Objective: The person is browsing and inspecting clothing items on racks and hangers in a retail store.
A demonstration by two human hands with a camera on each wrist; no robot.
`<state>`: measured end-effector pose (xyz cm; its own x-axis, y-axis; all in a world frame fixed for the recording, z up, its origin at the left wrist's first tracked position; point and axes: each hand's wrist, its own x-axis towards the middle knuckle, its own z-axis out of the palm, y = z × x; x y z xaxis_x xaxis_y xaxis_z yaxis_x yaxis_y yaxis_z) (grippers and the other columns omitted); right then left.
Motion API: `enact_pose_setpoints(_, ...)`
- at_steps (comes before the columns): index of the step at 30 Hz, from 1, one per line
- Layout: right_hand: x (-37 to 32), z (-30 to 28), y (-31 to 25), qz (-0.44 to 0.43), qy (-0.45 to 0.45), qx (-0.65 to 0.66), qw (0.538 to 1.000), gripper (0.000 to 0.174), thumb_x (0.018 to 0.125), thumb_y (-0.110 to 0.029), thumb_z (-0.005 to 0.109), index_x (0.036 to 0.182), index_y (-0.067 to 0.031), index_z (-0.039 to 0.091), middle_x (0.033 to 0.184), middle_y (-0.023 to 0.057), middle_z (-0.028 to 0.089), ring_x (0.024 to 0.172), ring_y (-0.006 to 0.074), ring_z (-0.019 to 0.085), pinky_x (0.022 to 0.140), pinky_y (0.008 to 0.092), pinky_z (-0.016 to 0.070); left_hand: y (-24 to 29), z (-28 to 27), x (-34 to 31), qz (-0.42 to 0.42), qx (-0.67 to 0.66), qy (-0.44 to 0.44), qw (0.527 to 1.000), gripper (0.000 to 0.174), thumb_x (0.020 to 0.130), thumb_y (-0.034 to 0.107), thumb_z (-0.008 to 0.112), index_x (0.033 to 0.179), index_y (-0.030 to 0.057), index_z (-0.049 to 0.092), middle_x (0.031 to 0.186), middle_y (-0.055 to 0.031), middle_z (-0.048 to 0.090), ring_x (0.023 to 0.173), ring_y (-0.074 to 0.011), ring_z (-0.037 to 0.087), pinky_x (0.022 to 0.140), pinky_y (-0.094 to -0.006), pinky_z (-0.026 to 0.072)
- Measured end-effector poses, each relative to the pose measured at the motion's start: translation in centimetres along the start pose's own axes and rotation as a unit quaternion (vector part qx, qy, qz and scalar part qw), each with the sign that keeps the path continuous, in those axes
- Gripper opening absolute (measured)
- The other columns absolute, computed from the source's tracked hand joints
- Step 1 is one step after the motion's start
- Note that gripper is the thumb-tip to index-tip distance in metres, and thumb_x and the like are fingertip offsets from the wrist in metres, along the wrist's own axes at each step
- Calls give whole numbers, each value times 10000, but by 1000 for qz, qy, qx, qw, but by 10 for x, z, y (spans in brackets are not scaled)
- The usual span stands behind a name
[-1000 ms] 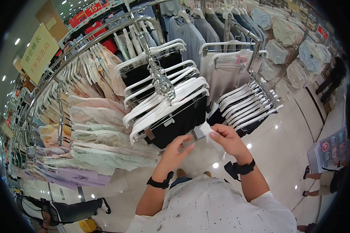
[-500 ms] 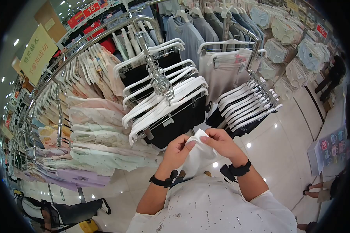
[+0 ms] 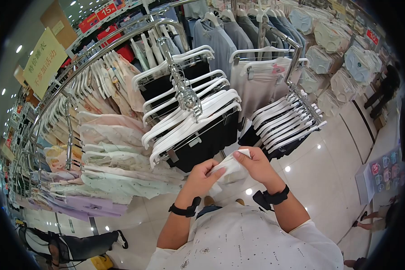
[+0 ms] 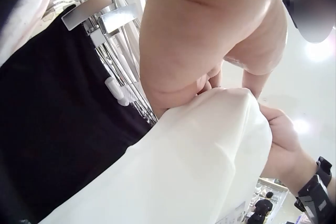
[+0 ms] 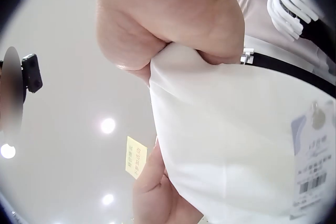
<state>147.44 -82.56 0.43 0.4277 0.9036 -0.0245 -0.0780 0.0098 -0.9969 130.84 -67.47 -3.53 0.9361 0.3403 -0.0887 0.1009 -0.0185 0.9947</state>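
The white cloth (image 3: 231, 172) is up in the air between the two hands, by the near end of the rack (image 3: 189, 100). Black cloth (image 3: 211, 143) hangs there on white hangers (image 3: 216, 100), just past the hands.

The left hand (image 3: 201, 178) and the right hand (image 3: 260, 168) are near each other, and both pinch the white cloth. Each thumb lies on the near side of it. Most of the other fingers are hidden, so I cannot tell how each one bends.

The white cloth looks thin, light and soft. It should fold and flop with ease, and it may be a bit slick. It will not break, but a hard pull might stretch it. The top edge, one hand at each side, looks like a good place to hold. A tag (image 5: 313, 163) shows on it, and that is best not tugged.

Both arms bend and reach out in front of the body, with the hands turned in.
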Motion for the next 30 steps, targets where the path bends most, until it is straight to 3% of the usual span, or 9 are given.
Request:
enact_pose_setpoints(6,-4,-6,-10,7,67,-29,997,350,1016,-306,622,891,-3,745,735,-17,671,673,41,555,615,239,456,26,-11,-10,-4,49,41,998,249,1019,236,621,871,35,639,735,76,542,685,-9,437,598,-206,373)
enact_pose_setpoints(8,-4,-8,-14,-10,84,-26,996,381,1011,-319,631,812,-7,723,670,-38,626,618,37,521,564,241,431,29,-11,-10,13,73,57,996,348,1005,306,643,811,19,609,674,58,464,658,-48,382,566,-242,346)
enact_pose_setpoints(11,-4,-16,-8,-18,136,-74,988,446,1012,-343,627,701,-23,634,605,-69,525,567,24,430,505,243,356,35,-10,-14,21,95,56,994,406,1008,297,637,743,3,548,642,39,393,641,-62,329,533,-263,318)
enact_pose_setpoints(18,-2,-44,6,-37,230,-82,969,501,1012,-364,621,644,-32,546,586,-78,470,565,23,377,491,259,318,30,-19,-22,38,141,82,986,468,1015,266,617,663,6,451,600,48,321,613,-51,287,497,-280,262)
enact_pose_setpoints(21,-5,-49,2,-45,236,-80,967,502,1011,-358,622,635,-40,523,588,-82,449,570,22,359,490,257,302,33,-29,-26,44,164,80,982,479,1016,272,617,656,15,434,599,48,311,606,-53,282,495,-284,249)
enact_pose_setpoints(23,-7,-55,5,-43,234,-71,969,497,1009,-349,628,632,-41,525,588,-79,450,573,20,363,492,254,302,32,-35,-28,35,169,78,982,436,1006,288,630,707,-19,550,581,-1,320,583,-74,297,472,-280,274)
enact_pose_setpoints(27,-7,-49,8,-34,224,-63,972,490,1008,-342,631,637,-39,528,587,-80,455,569,22,366,490,255,304,37,-32,-27,36,158,74,984,454,1012,300,620,702,-22,544,577,8,322,581,-71,293,468,-281,273)
enact_pose_setpoints(30,-9,-37,2,-31,181,-93,979,447,1012,-351,627,686,-45,619,622,-68,538,577,22,433,523,238,358,36,-21,-23,40,138,81,986,458,1018,303,614,704,-23,542,577,20,327,581,-69,293,466,-283,270)
